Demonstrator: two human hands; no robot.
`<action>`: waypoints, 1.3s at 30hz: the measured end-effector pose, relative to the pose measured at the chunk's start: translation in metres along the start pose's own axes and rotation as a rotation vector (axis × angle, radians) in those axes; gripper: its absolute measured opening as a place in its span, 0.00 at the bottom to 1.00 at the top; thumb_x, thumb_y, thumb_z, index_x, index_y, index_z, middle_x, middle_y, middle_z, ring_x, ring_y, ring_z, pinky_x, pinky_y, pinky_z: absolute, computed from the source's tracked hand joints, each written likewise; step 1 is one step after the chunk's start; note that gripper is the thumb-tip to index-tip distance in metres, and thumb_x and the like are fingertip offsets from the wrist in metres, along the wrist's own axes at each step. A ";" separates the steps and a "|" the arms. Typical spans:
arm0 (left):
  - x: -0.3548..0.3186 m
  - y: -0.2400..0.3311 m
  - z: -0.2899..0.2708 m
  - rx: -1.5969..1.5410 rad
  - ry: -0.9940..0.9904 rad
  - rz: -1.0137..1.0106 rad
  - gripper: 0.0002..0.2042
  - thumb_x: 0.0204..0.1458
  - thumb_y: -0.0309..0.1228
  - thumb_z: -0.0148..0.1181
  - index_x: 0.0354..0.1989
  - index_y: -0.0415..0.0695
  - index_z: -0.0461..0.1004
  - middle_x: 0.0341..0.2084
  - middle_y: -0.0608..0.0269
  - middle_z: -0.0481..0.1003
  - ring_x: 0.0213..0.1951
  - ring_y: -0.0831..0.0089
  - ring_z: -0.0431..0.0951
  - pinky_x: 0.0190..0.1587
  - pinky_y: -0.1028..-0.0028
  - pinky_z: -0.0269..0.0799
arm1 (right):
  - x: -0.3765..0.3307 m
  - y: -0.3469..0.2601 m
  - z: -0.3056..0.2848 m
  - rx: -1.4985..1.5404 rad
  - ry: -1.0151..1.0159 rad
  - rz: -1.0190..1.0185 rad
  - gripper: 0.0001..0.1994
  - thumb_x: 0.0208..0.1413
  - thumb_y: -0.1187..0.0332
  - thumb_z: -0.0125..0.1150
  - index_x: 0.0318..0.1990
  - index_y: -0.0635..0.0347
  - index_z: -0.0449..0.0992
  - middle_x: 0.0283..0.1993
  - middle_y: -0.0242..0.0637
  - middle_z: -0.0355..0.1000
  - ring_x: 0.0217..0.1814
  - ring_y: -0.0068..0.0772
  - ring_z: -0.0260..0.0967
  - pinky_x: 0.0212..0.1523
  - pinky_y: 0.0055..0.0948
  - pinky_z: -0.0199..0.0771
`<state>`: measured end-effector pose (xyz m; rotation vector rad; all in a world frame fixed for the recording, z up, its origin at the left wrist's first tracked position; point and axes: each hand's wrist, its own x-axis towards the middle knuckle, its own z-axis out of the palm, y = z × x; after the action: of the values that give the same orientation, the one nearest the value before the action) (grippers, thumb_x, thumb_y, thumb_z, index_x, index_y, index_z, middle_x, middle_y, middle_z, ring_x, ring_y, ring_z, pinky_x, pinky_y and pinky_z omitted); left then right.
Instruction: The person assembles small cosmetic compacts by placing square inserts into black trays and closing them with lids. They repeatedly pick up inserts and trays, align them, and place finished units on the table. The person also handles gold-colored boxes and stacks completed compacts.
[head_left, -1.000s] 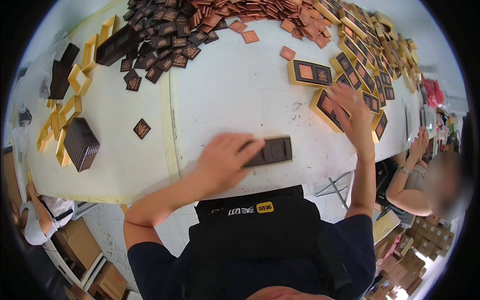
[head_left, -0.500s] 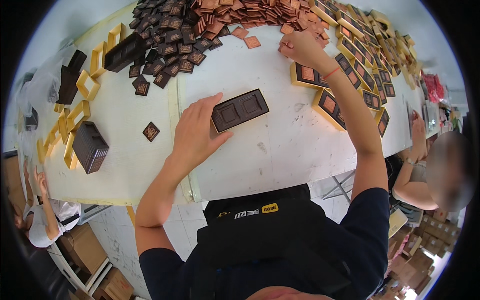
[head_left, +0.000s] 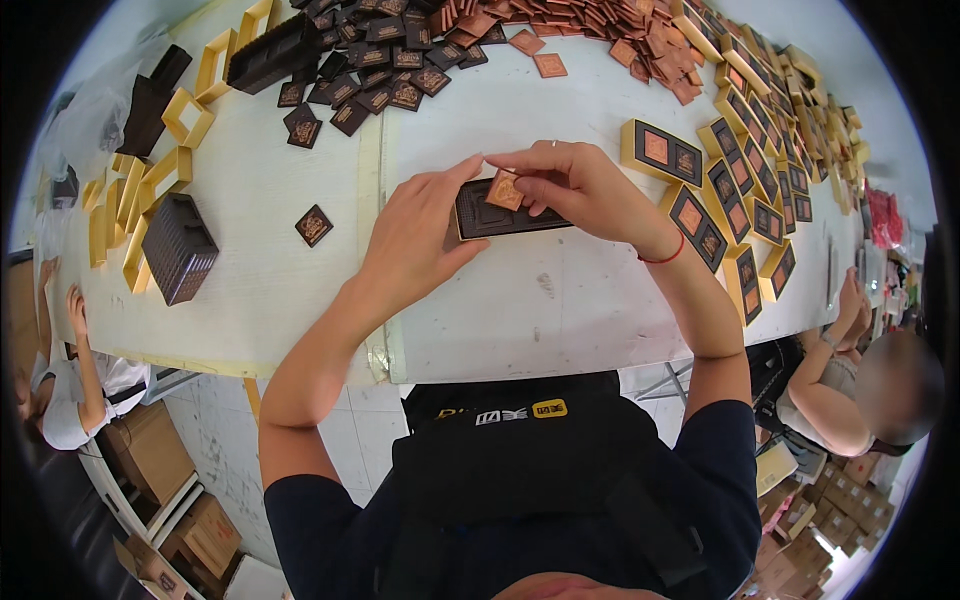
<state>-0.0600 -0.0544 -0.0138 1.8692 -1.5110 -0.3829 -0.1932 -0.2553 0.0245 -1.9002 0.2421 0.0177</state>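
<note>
A narrow gold-edged box [head_left: 475, 222] lies on the table before me, with a black moulded insert of square recesses inside. My left hand [head_left: 415, 220] grips its left end, fingers along the far side and thumb on the near side. Between the fingertips of my right hand [head_left: 585, 190] is a thin copper-coloured square packet [head_left: 506, 190], tilted above the left recess. That hand hides the box's right end. A lone dark brown square packet [head_left: 314, 226] lies left of my left hand.
Dark packets [head_left: 375, 75] and copper packets [head_left: 640, 45] are heaped at the back. Filled boxes [head_left: 697, 222] crowd the right. On the left are gold sleeves [head_left: 165, 178] and stacked black inserts [head_left: 180, 248]. People sit at both sides, one person's arm [head_left: 825, 370] near the right edge.
My right hand has come back from the copper heap to the box, carrying a copper packet. My left hand keeps hold of the box; the whole view has shifted somewhat.
</note>
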 end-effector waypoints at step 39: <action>-0.001 0.011 0.006 0.124 0.178 0.144 0.24 0.40 0.29 0.76 0.44 0.45 0.70 0.46 0.58 0.75 0.45 0.58 0.78 0.43 0.65 0.75 | 0.144 0.040 0.012 -1.095 0.359 -0.512 0.08 0.55 0.69 0.60 0.38 0.64 0.79 0.27 0.43 0.77 0.30 0.45 0.76 0.30 0.39 0.75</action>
<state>-0.0719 -0.0565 -0.0112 1.8212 -1.5655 -0.0557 -0.0580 -0.2794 -0.0356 -3.0012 -0.0549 -0.6606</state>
